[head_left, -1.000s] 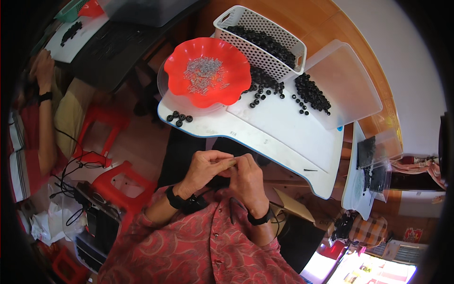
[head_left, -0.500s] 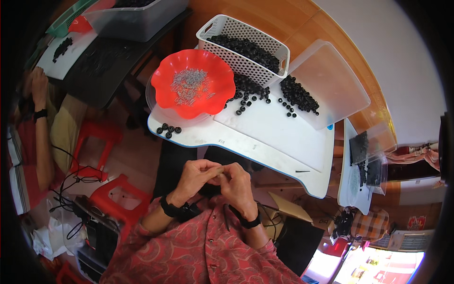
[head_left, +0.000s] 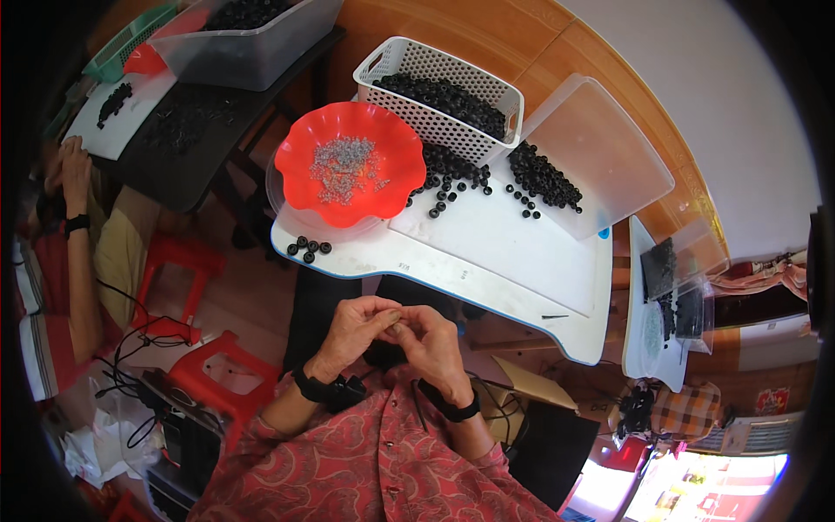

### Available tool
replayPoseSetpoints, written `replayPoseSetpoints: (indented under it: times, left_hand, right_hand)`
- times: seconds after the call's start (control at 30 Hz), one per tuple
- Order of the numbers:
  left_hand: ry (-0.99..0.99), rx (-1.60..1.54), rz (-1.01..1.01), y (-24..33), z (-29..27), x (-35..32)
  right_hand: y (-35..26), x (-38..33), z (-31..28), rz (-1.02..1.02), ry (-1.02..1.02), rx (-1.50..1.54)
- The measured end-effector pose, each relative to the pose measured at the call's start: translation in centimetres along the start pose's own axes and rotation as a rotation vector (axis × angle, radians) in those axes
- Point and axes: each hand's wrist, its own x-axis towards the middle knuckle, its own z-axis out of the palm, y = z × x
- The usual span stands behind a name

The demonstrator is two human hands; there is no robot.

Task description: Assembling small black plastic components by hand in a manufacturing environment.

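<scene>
My left hand [head_left: 358, 328] and my right hand [head_left: 429, 342] meet in front of my chest, below the near edge of the white table [head_left: 487, 280]. The fingertips of both press together in a pinch; whatever sits between them is too small or hidden to make out. Beyond them on the table stands a red wavy-rimmed bowl [head_left: 300, 178] with many small clear, spring-like pieces [head_left: 344, 165] in it. Several black ring-shaped parts [head_left: 309, 248] lie at the table's left end. More black parts [head_left: 544, 178] are heaped farther back.
A white perforated basket [head_left: 435, 122] full of black parts stands at the back, beside a clear plastic bin [head_left: 600, 157] tipped on its side. A thin dark tool [head_left: 554, 317] lies near the right edge. Red stools [head_left: 217, 370] and another person's hands [head_left: 74, 170] are at left.
The view has shifted slightly, so the table and its contents appear a little lower. My hands stay pinched together with only slight finger movement.
</scene>
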Motion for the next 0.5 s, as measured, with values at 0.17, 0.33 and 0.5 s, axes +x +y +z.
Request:
replayPoseSetpoints:
  times: [0.17, 0.33, 0.5]
  left_hand:
    - [-0.015, -0.065, 0.021, -0.9, -0.7, 0.2]
    - [-0.031, -0.261, 0.007, -0.8, -0.7, 0.2]
    - [-0.143, -0.466, 0.007, 0.6, -0.3, 0.5]
  right_hand:
    - [0.0, 0.0, -0.1, 0.014, 0.063, 0.075]
    - [-0.2, -0.1, -0.2, 0.030, 0.115, 0.138]
    - [-0.2, 0.0, -0.2, -0.064, 0.236, 0.227]
